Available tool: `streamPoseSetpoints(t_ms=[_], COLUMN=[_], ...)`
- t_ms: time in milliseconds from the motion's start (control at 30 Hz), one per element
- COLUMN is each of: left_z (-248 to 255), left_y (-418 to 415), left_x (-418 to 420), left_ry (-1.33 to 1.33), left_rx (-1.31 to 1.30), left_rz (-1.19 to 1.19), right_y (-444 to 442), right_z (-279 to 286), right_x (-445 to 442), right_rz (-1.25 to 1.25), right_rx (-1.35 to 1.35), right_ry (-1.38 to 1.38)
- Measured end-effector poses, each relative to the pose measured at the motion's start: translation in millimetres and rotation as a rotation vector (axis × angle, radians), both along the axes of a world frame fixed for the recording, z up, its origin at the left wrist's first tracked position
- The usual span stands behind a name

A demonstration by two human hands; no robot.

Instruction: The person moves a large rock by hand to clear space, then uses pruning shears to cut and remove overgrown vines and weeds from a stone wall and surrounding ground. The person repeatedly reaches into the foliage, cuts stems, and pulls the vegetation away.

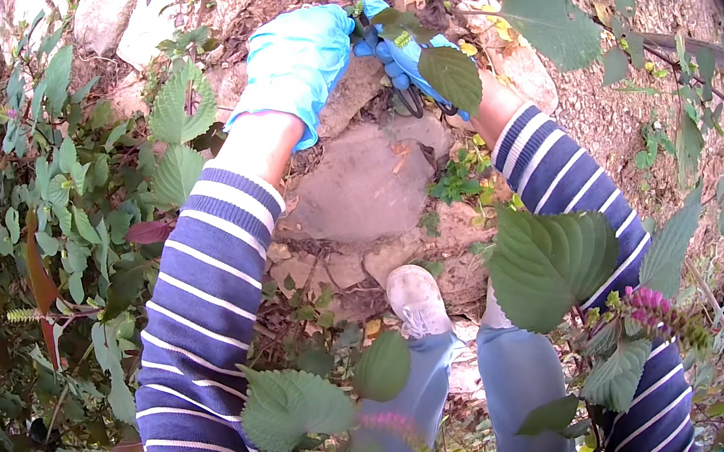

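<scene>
Both my hands wear blue disposable gloves and meet at the top centre. My right hand is closed on dark-handled scissors; their handle loops show below the palm and the blades stick up beyond the fingers, partly apart. My left hand is right beside it, its back to the camera and its fingertips by the blades and a small green sprig. What those fingertips hold is hidden. A serrated green leaf covers part of my right hand and wrist.
Flat stones form uneven ground ahead of my white shoes. Dense leafy plants fill the left side. Large leaves and a pink flower spike overhang my right arm. Bare earth slopes at the right.
</scene>
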State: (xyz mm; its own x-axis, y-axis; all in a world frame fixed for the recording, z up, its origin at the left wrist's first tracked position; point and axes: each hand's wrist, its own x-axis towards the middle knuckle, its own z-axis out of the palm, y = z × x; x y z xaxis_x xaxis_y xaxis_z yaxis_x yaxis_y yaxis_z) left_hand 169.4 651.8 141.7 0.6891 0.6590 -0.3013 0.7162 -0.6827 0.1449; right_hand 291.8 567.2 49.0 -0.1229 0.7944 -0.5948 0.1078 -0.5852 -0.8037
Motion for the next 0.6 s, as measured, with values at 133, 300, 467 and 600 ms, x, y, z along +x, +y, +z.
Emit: streamPoseSetpoints(t_ms=[133, 300, 467, 600], left_z=[9, 5, 14, 56], left_y=[4, 55, 30, -77], left_x=[8, -31, -66, -62], left_ry=[0.192, 0.073, -0.171, -0.207], left_rx=[-0.047, 0.099, 0.034, -0.305], left_rz=[0.028, 0.052, 0.109, 0.063], right_y=[2, -37, -51, -83], right_z=[-1, -24, 40, 115], right_x=[-4, 1, 3, -56], right_rz=[0.051, -0.161, -0.256, -0.637], right_rx=[-0.015, 0.766, 0.411, -0.156], right_ry=[-0.099, -0.328, -0.083, 0.437])
